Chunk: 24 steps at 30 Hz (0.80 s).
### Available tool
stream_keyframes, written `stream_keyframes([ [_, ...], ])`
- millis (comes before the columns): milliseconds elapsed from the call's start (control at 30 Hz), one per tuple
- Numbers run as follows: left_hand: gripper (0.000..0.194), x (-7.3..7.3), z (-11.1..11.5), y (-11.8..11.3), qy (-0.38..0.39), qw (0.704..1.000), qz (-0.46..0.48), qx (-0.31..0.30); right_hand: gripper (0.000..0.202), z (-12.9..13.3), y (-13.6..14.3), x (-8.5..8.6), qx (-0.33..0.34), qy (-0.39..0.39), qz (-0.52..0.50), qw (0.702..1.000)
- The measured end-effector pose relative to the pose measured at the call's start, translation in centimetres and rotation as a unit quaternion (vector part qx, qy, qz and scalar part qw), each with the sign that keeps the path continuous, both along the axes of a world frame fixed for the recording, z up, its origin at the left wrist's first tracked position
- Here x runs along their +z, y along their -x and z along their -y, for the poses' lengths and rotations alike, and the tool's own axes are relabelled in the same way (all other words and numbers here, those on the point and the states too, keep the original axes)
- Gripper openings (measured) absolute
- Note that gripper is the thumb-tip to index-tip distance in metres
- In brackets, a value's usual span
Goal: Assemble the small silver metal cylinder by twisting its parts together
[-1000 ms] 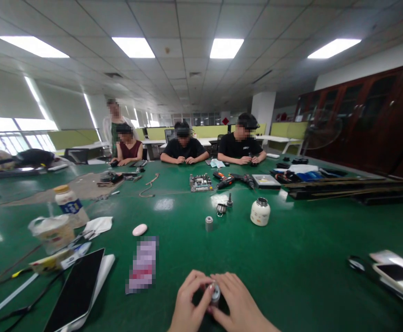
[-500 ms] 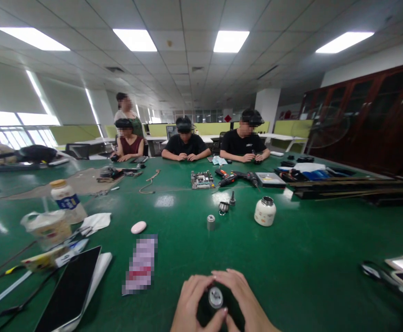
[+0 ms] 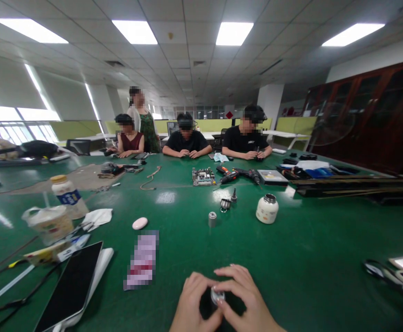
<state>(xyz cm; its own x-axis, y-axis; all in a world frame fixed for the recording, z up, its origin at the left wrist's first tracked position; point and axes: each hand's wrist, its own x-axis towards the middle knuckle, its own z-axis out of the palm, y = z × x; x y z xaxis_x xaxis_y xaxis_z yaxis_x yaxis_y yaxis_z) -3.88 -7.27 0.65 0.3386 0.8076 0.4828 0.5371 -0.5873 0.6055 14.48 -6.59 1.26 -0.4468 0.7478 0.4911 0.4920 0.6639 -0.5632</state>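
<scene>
Near the front edge of the green table, a small round silver metal part [image 3: 216, 296] sits between my two hands. My left hand [image 3: 191, 302] curls around its left side, thumb and fingers closed on it. From the right, my right hand [image 3: 248, 295] has fingertips on its top and near edge, covering much of it. Its exact kind is hard to make out. Farther forward stands a small silver cylinder [image 3: 212, 219], with a small metal cup-like part [image 3: 225, 204] and a dark pointed metal piece [image 3: 234, 195] behind it.
A cream jar [image 3: 266, 209] stands right of the cylinder. On the left lie a tablet [image 3: 72, 286], a pink oval object [image 3: 139, 223] and a purple packet [image 3: 144, 256], near a bottle [image 3: 69, 197]. A circuit board [image 3: 204, 176] and power drills [image 3: 242, 174] lie farther back. Several people sit opposite.
My right fingers have moved in over the metal part's top, which showed more fully before. The view has shifted slightly. The person standing at the back has moved right.
</scene>
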Motion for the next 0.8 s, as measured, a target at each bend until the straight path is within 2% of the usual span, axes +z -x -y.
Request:
stream_keyframes([
  [133,0.014,0.0,0.2,-0.1,0.014,1.0,-0.013,0.01,0.008,0.1,0.6,1.4,-0.04,0.088,-0.04,0.995],
  [233,0.015,0.0,0.3,-0.2,0.025,0.999,-0.017,0.015,0.004,0.1,0.7,2.7,-0.046,0.16,-0.066,0.984],
  [367,0.019,0.2,0.4,-0.3,0.051,0.998,-0.023,0.02,0.006,-1.3,-0.7,3.8,-0.059,0.156,-0.085,0.982],
  [433,0.02,0.4,0.4,-0.2,0.066,0.997,-0.022,0.02,0.007,-2.6,-1.9,3.5,-0.085,0.13,-0.084,0.984],
  [533,0.022,0.4,0.3,-0.2,0.074,0.997,-0.017,0.018,0.005,-4.6,-3.7,2.0,-0.134,0.1,-0.009,0.986],
  [667,0.025,0.3,0.1,-0.2,0.078,0.997,-0.013,0.013,0.007,-5.8,-4.8,-0.2,-0.148,0.129,0.058,0.979],
  [733,0.026,0.2,0.1,-0.2,0.083,0.996,-0.011,0.011,0.007,-5.7,-4.7,-0.4,-0.145,0.133,0.053,0.979],
  [800,0.027,0.0,0.0,-0.2,0.09,0.996,-0.007,0.011,0.007,-5.1,-4.1,0.3,-0.137,0.134,0.03,0.981],
])
